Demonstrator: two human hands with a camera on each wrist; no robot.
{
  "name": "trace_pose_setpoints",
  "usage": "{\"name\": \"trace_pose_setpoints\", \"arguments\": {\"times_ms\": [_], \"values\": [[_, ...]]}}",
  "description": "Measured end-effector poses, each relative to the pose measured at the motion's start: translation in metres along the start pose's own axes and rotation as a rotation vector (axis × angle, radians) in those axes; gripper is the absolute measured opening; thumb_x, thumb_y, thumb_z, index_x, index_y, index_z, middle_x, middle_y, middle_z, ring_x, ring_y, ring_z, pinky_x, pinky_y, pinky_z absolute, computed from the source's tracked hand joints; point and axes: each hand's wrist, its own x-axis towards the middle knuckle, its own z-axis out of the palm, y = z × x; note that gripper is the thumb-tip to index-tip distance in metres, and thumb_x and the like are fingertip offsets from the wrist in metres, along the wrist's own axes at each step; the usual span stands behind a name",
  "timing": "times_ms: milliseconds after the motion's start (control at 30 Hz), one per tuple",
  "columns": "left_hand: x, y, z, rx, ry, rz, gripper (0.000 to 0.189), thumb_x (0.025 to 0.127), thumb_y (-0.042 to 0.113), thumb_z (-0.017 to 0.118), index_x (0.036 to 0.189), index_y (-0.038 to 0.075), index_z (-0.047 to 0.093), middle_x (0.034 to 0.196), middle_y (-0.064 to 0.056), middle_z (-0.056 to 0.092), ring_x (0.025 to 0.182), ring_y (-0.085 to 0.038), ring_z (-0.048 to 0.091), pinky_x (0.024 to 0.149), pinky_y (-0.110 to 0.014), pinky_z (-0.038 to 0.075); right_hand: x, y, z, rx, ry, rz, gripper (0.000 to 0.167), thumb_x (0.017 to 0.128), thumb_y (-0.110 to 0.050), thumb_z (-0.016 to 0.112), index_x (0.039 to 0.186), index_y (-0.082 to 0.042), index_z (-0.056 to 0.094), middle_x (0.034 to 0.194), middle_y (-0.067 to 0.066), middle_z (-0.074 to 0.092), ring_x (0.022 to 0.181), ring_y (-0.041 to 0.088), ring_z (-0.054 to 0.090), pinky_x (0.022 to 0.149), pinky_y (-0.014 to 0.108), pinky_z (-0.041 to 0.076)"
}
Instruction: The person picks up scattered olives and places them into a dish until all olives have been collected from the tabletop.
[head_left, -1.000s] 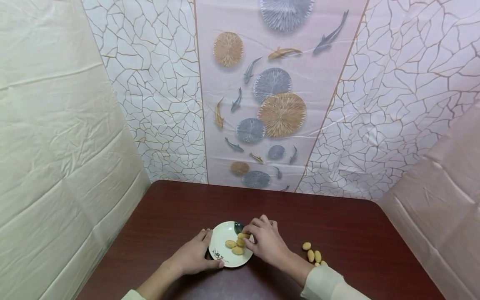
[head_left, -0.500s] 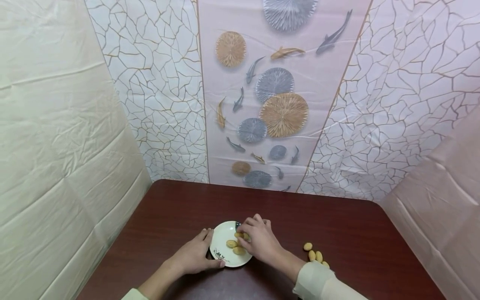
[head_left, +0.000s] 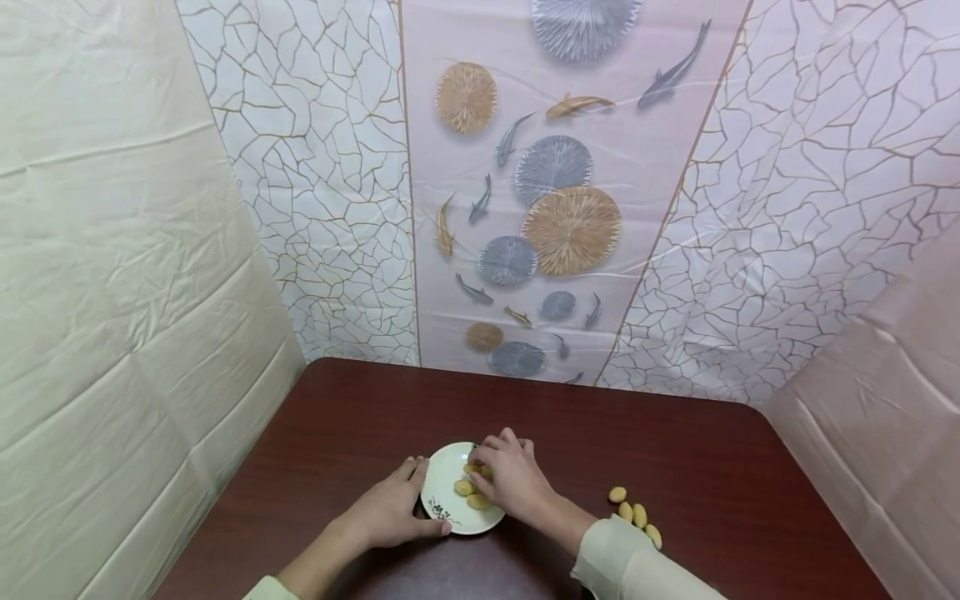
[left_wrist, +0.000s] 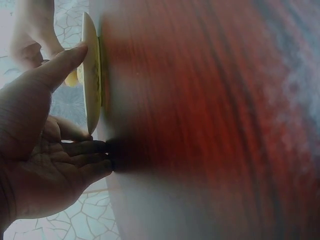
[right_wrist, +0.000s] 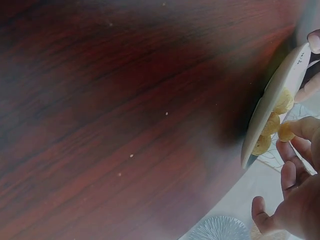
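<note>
Left hand [head_left: 391,507], spread, grips plate [head_left: 446,465] by rim; right hand [head_left: 513,478], curled, pinches 1 yellow oval piece [right_wrist: 286,132].

White plate [head_left: 444,478], flat, yellow ovals [head_left: 462,487] on it, 4 ovals [head_left: 639,516] off it

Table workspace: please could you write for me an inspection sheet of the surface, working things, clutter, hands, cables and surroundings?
Surface: dark red table, wood-like grain.
Working things: white plate with dark print, several yellow oval pieces on it; at least four loose pieces on the table, near the right sleeve.
Clutter: a few tiny pale specks on the table; what they are, I cannot tell.
Hands: left hand holds the plate's rim; right hand pinches one yellow piece over the plate.
Cables: nothing seen.
Surroundings: pale cloth at both sides; behind, a patterned backdrop with printed fish and discs.
</note>
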Motion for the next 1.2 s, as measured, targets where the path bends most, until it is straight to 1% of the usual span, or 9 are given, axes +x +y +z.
{"name": "trace_pose_setpoints", "arguments": {"times_ms": [200,433,633,1000,1100,1200], "values": [[0.0010,-0.0004,0.0005,0.006,0.003,0.004,0.123,0.087,0.068,0.085,0.167,-0.011,0.035,0.172,-0.035,0.039,0.158,-0.053,0.045,0.121,-0.066,0.048,0.0009,-0.0012,0.0034,-0.011,0.005,-0.010,0.015,0.097,-0.026,0.087,0.108,-0.018,0.082,0.107,-0.004,0.077,0.099,0.016,0.052,0.087,0.050,0.045],[0.0011,-0.0011,0.0016,0.003,0.000,0.001,0.123,0.088,0.069,0.084,0.168,-0.010,0.034,0.172,-0.035,0.038,0.158,-0.052,0.045,0.120,-0.066,0.048,0.0025,-0.0017,0.0068,-0.024,0.010,-0.017,0.013,0.098,-0.026,0.087,0.107,-0.019,0.083,0.110,-0.003,0.079,0.098,0.015,0.052,0.085,0.048,0.045],[0.0012,-0.0017,0.0016,0.006,0.001,0.001,0.123,0.087,0.069,0.084,0.168,-0.010,0.035,0.172,-0.035,0.038,0.158,-0.053,0.045,0.120,-0.066,0.048,0.0031,-0.0023,0.0076,-0.025,0.021,-0.025,0.011,0.098,-0.026,0.086,0.106,-0.019,0.083,0.109,-0.003,0.080,0.096,0.015,0.052,0.085,0.049,0.046],[0.0023,-0.0043,0.0030,0.010,-0.002,-0.001,0.124,0.088,0.070,0.084,0.168,-0.010,0.034,0.173,-0.034,0.037,0.159,-0.051,0.044,0.121,-0.066,0.048,0.0027,-0.0016,0.0096,-0.026,0.013,-0.028,0.010,0.098,-0.026,0.086,0.106,-0.019,0.082,0.109,-0.003,0.079,0.096,0.015,0.052,0.085,0.049,0.046],[0.0026,-0.0043,0.0029,0.013,0.000,-0.002,0.124,0.088,0.070,0.083,0.168,-0.010,0.034,0.173,-0.034,0.038,0.159,-0.051,0.043,0.121,-0.066,0.048,0.0025,-0.0012,0.0093,-0.025,0.007,-0.023,0.013,0.099,-0.026,0.085,0.110,-0.019,0.083,0.111,-0.002,0.079,0.097,0.016,0.052,0.084,0.047,0.045],[0.0028,-0.0038,0.0026,0.009,0.003,-0.001,0.123,0.088,0.070,0.083,0.167,-0.010,0.035,0.173,-0.033,0.038,0.159,-0.051,0.043,0.121,-0.066,0.048,0.0023,-0.0005,0.0078,-0.019,0.004,-0.014,0.019,0.099,-0.027,0.085,0.115,-0.017,0.083,0.114,-0.001,0.079,0.099,0.017,0.053,0.085,0.048,0.046]]}}
